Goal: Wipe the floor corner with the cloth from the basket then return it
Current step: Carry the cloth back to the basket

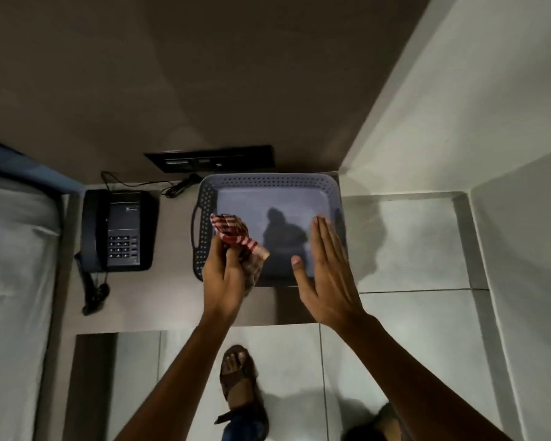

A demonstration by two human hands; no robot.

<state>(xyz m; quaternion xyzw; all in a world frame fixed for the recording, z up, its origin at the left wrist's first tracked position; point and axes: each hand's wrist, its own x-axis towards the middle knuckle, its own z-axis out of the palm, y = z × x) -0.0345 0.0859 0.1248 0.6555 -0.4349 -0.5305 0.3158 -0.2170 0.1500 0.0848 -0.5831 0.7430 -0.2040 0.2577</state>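
Head view, first speaker: Where's the cloth?

Second: Bunched in the left hand, the red-and-white striped cloth held over the grey perforated basket. The right hand is flat, fingers spread, holding nothing.

First: Progress?

Second: Basket's empty, so either just picked up or about to go back; can't tell which.
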